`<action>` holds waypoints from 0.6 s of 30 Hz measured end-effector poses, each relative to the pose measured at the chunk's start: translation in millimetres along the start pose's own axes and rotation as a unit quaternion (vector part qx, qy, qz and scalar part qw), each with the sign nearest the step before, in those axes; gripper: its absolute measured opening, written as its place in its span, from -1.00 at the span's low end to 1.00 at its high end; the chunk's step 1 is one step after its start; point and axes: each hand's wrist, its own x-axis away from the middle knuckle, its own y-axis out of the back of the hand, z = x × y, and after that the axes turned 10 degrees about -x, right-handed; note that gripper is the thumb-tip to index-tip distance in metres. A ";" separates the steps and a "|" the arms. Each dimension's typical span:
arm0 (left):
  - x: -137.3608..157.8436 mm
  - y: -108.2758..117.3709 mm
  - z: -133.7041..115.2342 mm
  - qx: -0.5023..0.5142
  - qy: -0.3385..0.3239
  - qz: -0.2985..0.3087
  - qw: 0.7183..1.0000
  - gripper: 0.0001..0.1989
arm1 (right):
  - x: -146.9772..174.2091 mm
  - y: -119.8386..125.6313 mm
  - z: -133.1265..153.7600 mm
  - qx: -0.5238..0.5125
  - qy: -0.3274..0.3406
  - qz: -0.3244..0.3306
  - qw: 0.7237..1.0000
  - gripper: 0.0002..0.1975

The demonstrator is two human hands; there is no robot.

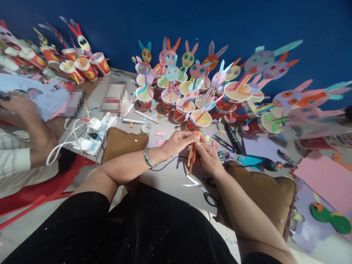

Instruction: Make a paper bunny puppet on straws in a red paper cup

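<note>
Orange strips (pixel 191 156), several in a loose bundle, hang between my two hands above the table. My left hand (pixel 176 143) pinches their upper end with thumb and fingers; a bracelet circles that wrist. From the other side my right hand (pixel 208 156) grips the same strips, its thumb pressed against them. Just below the strips lie scissors (pixel 200 186) with black handles, their blades apart. Beyond my hands stands a paper cup (pixel 198 119) bearing a blue rabbit-eared figure. What the strips are made of, I cannot tell.
Many paper cups (pixel 144 98) with rabbit-eared figures line the blue wall. Brown cushions (pixel 125 143) flank my arms. Left are a power strip (pixel 102 132) with white cables and another person's hand (pixel 20 106). A black marker (pixel 233 136) and pink sheet (pixel 326 178) lie right.
</note>
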 end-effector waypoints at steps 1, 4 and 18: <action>0.0 -0.3 0.2 0.003 0.000 0.000 1.000 -0.48 | 0.3 0.1 -0.2 0.003 0.004 -0.002 1.000 -0.36; -0.3 -0.7 1.1 0.006 0.007 0.004 1.000 -0.46 | 0.6 1.0 -1.4 0.017 0.017 -0.009 1.000 -0.38; -1.0 0.6 4.3 0.001 0.013 0.001 1.000 -0.46 | -1.5 2.7 -4.7 0.020 0.016 0.005 1.000 -0.38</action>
